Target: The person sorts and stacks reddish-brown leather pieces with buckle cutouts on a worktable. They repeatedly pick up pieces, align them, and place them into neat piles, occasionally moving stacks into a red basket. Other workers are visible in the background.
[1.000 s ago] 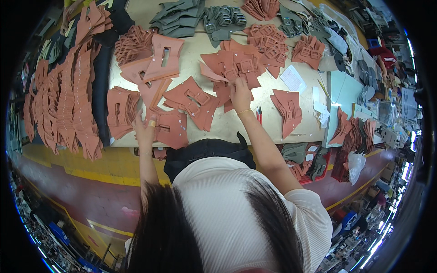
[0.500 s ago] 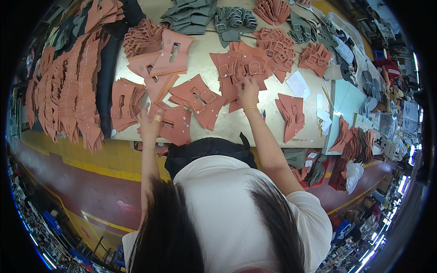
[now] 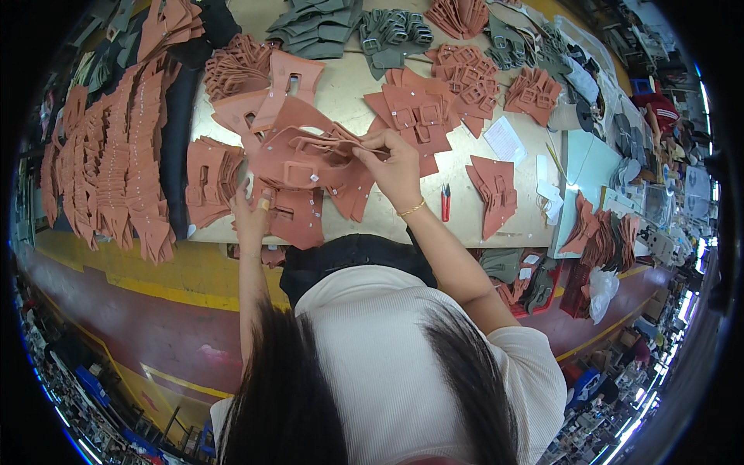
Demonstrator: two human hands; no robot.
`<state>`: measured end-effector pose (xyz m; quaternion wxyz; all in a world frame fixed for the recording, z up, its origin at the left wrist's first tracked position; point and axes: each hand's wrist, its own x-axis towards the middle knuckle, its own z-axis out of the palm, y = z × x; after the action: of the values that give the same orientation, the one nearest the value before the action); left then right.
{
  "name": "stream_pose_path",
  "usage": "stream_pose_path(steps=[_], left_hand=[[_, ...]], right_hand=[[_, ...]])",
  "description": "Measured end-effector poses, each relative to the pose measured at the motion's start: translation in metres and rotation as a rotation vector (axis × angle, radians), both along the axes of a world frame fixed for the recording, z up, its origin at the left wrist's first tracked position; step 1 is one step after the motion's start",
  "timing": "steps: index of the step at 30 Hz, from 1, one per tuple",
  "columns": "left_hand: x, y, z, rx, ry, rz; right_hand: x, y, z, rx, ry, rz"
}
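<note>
With fingertips pinched, my right hand point(image 3: 394, 167) grips the raised edge of several thin reddish-brown leather pieces point(image 3: 298, 151). They lie tilted over other pieces, and a square buckle shape shows on the near one. At their left end is my left hand point(image 3: 251, 217), its thumb and fingers apart against the edge of a lower leather piece point(image 3: 298, 221); one digit wears a tan bandage. How far its fingers go under the leather is hidden. Right of my right hand lies a pile of buckled leather pieces point(image 3: 422, 116).
Red-handled snips point(image 3: 446, 203) lie near a small leather stack point(image 3: 493, 198). A paper sheet point(image 3: 505, 141) is on the table to the right. Dark green pieces point(image 3: 318, 31) are stacked at the back. Long reddish-brown rows point(image 3: 116, 170) hang at the left.
My right hand has moved left from the middle pile, and the leather it pinches is now lifted and tilted leftward. The snips have come into full view. My left hand has barely moved.
</note>
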<state>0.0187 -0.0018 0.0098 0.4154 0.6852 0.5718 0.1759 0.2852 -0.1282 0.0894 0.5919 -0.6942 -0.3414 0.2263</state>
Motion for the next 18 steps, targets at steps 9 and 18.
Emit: stream_pose_path(steps=[9,18], left_hand=[[0.005,-0.007,-0.002,0.051,0.063,-0.069],[0.073,-0.04,0.014,0.078,-0.048,-0.349]], right_hand=[[0.02,-0.021,-0.115,-0.515,0.122,0.004],[0.037,-0.007,-0.125,-0.492,-0.204,0.225]])
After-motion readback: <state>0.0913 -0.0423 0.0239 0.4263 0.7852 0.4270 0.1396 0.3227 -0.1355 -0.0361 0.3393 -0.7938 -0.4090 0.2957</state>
